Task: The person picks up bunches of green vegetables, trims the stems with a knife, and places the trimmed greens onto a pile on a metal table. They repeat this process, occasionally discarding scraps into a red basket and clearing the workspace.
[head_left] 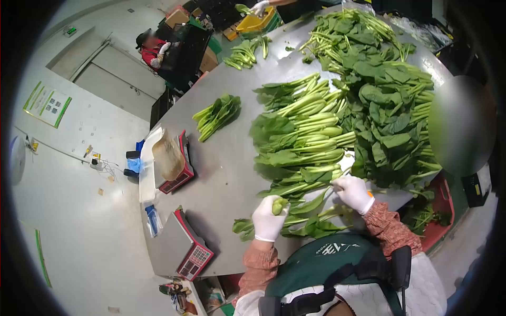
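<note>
My left hand [270,218], in a white glove, is closed around a leafy green stalk [280,206], whose pale green end pokes out of the fist. My right hand [354,193], also gloved, is closed at the near end of the row of greens. A small orange bit [370,194] shows at its heel; what the fingers hold is hidden. In front of both hands lies a long row of leafy greens [316,129], with thick stalks side by side. Loose greens [316,227] lie between my hands and my apron.
A big heap of greens [387,113] covers the right of the metal table [226,174]. Smaller bunches [217,116] lie farther left and back. Two red-edged scales [196,259] stand at the left edge. A red crate [445,205] is at right. Other people work beyond the table.
</note>
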`<control>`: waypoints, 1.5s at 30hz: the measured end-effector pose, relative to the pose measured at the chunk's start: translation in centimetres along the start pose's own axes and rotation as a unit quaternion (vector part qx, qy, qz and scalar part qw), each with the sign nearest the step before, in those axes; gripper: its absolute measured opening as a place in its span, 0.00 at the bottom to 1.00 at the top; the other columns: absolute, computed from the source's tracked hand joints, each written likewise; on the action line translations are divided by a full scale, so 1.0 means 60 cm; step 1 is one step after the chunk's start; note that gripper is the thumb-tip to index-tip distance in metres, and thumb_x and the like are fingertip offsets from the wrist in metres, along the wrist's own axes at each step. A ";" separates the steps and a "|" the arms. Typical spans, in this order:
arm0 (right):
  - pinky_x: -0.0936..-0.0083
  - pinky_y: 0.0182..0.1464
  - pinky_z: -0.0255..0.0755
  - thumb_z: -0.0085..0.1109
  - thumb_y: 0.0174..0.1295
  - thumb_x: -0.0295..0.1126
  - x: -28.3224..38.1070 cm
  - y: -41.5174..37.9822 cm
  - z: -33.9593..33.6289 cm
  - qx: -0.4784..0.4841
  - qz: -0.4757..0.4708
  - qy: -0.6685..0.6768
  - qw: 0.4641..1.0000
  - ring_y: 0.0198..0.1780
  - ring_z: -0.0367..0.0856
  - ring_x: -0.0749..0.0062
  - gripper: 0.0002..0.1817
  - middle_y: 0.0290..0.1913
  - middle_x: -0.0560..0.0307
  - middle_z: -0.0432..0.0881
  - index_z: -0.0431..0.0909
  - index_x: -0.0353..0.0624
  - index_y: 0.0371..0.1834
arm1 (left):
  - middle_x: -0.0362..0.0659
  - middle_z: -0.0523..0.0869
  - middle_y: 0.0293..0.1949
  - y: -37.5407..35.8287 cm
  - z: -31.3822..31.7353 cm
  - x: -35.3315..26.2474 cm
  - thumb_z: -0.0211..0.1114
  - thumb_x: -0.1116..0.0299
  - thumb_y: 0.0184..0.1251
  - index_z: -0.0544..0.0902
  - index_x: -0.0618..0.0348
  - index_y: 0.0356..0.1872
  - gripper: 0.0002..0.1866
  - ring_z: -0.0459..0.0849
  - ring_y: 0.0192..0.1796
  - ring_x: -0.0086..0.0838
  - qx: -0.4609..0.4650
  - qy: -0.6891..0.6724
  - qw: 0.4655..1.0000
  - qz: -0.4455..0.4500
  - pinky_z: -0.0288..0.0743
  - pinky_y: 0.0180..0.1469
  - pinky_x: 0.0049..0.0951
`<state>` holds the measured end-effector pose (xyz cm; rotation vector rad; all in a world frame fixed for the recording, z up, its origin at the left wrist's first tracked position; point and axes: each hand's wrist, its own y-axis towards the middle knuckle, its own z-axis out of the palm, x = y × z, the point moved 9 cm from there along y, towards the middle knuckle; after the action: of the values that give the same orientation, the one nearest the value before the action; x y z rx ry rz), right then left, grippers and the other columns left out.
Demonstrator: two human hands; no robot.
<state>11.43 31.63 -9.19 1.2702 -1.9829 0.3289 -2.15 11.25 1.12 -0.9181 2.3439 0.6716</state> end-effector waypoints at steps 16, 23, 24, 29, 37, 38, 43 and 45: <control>0.56 0.37 0.78 0.66 0.54 0.35 -0.081 -0.006 0.051 0.015 0.073 -0.170 0.983 0.35 0.84 0.49 0.13 0.40 0.49 0.80 0.78 0.47 0.41 | 0.47 0.86 0.31 -0.031 0.009 -0.018 0.76 0.73 0.51 0.83 0.58 0.36 0.12 0.87 0.33 0.42 0.007 -0.027 0.999 0.028 0.81 0.38 0.34; 0.60 0.36 0.75 0.71 0.55 0.42 -0.071 -0.013 0.052 0.020 0.022 -0.084 0.996 0.32 0.83 0.58 0.13 0.30 0.57 0.82 0.83 0.44 0.30 | 0.47 0.87 0.32 -0.035 -0.010 -0.022 0.76 0.74 0.50 0.83 0.59 0.36 0.12 0.87 0.34 0.41 -0.011 -0.023 0.999 0.037 0.81 0.39 0.33; 0.65 0.32 0.72 0.69 0.59 0.42 -0.073 -0.013 0.049 0.025 0.060 0.075 0.995 0.27 0.79 0.67 0.13 0.25 0.61 0.80 0.84 0.42 0.31 | 0.47 0.87 0.33 -0.038 -0.015 -0.019 0.76 0.74 0.51 0.83 0.59 0.36 0.12 0.87 0.34 0.41 -0.015 -0.029 0.999 0.034 0.81 0.39 0.33; 0.83 0.19 0.53 0.62 0.69 0.40 -0.088 -0.035 0.022 0.035 0.265 0.363 0.892 0.15 0.60 0.89 0.15 0.14 0.72 0.69 0.83 0.40 0.29 | 0.47 0.86 0.33 -0.046 -0.027 -0.014 0.74 0.75 0.50 0.83 0.58 0.38 0.13 0.86 0.35 0.41 -0.029 -0.045 0.998 0.033 0.80 0.39 0.33; 0.76 0.32 0.73 0.65 0.67 0.41 0.009 -0.011 -0.078 -0.059 0.091 0.224 0.969 0.26 0.79 0.77 0.18 0.23 0.53 0.83 0.85 0.32 0.35 | 0.46 0.86 0.33 -0.042 -0.025 -0.070 0.73 0.77 0.48 0.84 0.57 0.37 0.13 0.86 0.35 0.42 -0.030 -0.055 0.992 0.108 0.80 0.38 0.34; 0.74 0.33 0.73 0.68 0.64 0.40 0.010 -0.014 -0.067 -0.045 0.087 0.192 0.976 0.26 0.81 0.71 0.16 0.27 0.45 0.84 0.86 0.34 0.36 | 0.47 0.86 0.33 -0.041 -0.023 -0.084 0.72 0.78 0.48 0.84 0.57 0.37 0.13 0.86 0.34 0.42 -0.027 -0.053 0.991 0.124 0.80 0.38 0.34; 0.69 0.35 0.75 0.73 0.56 0.37 0.123 -0.027 -0.048 0.012 -0.028 0.126 0.992 0.31 0.83 0.57 0.13 0.28 0.49 0.83 0.86 0.39 0.35 | 0.43 0.86 0.36 -0.055 0.002 -0.165 0.70 0.76 0.46 0.85 0.53 0.41 0.17 0.85 0.39 0.39 -0.012 0.032 0.970 0.240 0.77 0.41 0.36; 0.70 0.34 0.74 0.73 0.57 0.35 0.151 -0.029 -0.052 0.050 -0.063 0.177 0.981 0.29 0.81 0.59 0.11 0.28 0.49 0.83 0.86 0.39 0.36 | 0.43 0.86 0.38 -0.061 0.023 -0.162 0.68 0.75 0.45 0.85 0.51 0.43 0.19 0.85 0.40 0.39 0.004 0.074 0.965 0.251 0.77 0.42 0.37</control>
<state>12.24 26.49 -0.97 1.2915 -1.5956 0.5579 7.01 14.15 5.30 -0.3721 2.7392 0.8071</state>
